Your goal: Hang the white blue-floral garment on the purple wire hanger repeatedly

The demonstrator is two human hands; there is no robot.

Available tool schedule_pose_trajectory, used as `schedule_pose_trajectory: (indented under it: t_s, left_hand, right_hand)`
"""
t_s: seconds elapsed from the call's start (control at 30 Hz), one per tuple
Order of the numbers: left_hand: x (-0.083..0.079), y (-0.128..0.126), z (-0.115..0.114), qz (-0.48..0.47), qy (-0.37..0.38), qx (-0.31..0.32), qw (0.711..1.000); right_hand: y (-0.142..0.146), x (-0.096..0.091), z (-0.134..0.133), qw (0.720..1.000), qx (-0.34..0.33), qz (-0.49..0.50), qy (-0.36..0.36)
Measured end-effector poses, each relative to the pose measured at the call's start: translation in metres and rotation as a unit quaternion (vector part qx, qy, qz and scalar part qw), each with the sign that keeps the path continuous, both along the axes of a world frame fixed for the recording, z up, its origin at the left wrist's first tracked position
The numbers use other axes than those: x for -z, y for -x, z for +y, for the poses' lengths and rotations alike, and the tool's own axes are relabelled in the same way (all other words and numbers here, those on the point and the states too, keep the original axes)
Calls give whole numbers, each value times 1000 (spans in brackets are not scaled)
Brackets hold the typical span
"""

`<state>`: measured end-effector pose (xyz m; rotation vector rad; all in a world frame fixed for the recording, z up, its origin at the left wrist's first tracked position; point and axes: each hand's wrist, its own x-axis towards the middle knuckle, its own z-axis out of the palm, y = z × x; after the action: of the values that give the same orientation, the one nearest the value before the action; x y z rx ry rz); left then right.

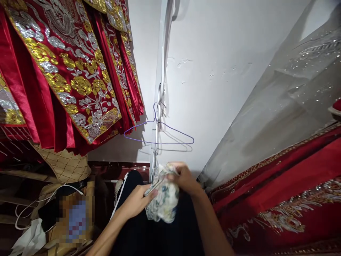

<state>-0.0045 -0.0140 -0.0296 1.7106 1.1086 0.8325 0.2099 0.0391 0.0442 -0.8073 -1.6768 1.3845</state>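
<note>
We pinch the printed cloth (pixel 164 199) between left hand (pixel 139 197) and right hand (pixel 184 178), purple hanger (pixel 176 143) crosswise beyond.

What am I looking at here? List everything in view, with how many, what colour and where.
patterned cloth: 1, whitish with green-blue, lower centre
hanger: 1, purple, centre
upright strip: 1, white, upper centre
wall: 1, white, behind
embroidered garments: several, red-gold-silver, upper left
sheer fabric: 1, whitish, right
embroidered fabric: count unclear, red, lower right
lattice-patterned cloth: 1, tan, left
cable: count unclear, white, lower left
crumpled sheet: 1, white, bottom left
pixelated patch: 1, bluish, lower left
trousers: 1 pair, black, white-striped, bottom centre
left hand, right hand: 2, bare, gripping patterned cloth
</note>
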Motion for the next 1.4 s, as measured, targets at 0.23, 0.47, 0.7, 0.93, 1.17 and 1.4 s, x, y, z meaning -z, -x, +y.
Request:
schedule_pose_trajectory:
  t_s: [0.23,0.47,0.7,0.93,1.17,1.4]
  left_hand:
    - [-24,45,11,-78,82,61,992]
    - [-38,48,-10,67,71,31,995]
    - [-39,93,20,341,-18,-104,934]
    - [-103,90,68,308,-258,-177,898]
    - [-106,51,101,149,-288,-208,923]
    - [-106,58,100,96,-303,-256,913]
  right_hand:
    - [41,-7,86,971,183,152,-2]
    - [18,34,104,972,200,-47,-113]
    - [-22,32,92,953,203,-159,-162]
    - [-18,30,85,969,170,-100,-149]
    - [-25,19,69,978,53,-71,-191]
    - [-64,-13,51,952,208,-98,-200]
